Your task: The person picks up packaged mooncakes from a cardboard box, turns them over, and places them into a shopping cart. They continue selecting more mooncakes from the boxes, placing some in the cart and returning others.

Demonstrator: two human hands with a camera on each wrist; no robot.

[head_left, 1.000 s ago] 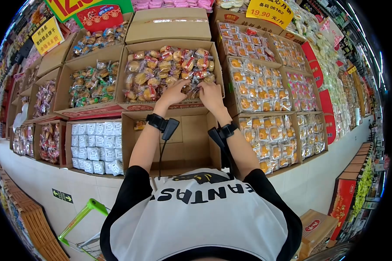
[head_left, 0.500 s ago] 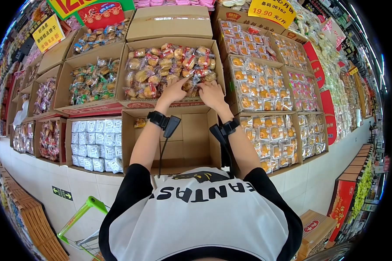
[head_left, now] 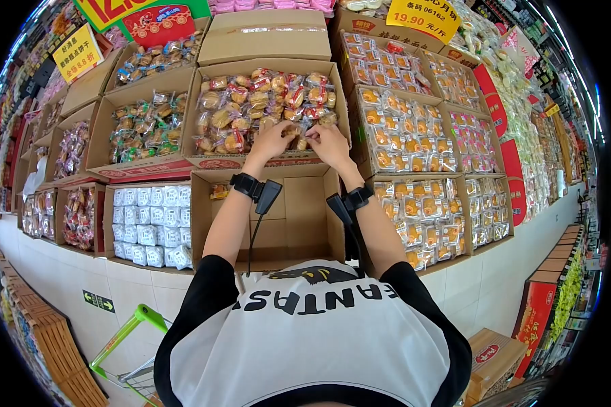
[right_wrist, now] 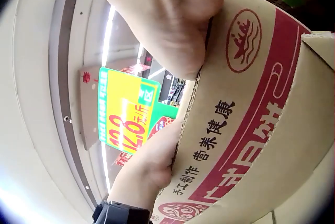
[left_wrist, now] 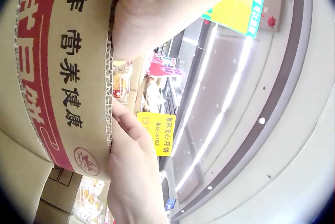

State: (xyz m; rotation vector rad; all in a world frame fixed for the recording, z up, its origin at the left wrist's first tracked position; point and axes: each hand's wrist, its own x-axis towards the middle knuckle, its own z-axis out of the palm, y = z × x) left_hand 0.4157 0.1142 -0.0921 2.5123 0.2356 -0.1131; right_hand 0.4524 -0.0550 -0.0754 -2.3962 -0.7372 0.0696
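In the head view, both hands reach over the front wall of a cardboard box [head_left: 278, 161] filled with wrapped round pastries [head_left: 256, 102]. My left hand [head_left: 270, 142] has its fingers bent in at a wrapped pastry [head_left: 299, 141] near the front of the pile. From the other side, my right hand [head_left: 330, 145] pinches at the same spot with thumb and fingers drawn together. Both wrist views look at the box's printed front [left_wrist: 68, 77], and its rim hides the fingertips. The right hand [left_wrist: 135, 169] shows low in the left wrist view.
Below the pastry box stands a deeper carton [head_left: 312, 224] with one small packet in its corner. White wrapped packs [head_left: 146, 217] fill a box to the left. Trays of clear-packed yellow cakes [head_left: 407, 136] stand on the right. A green-handled cart [head_left: 125, 339] is at lower left.
The fingers of both hands, spread over the packets before, are now bent and drawn closer together around a wrapped pastry. The arms stay nearly in place.
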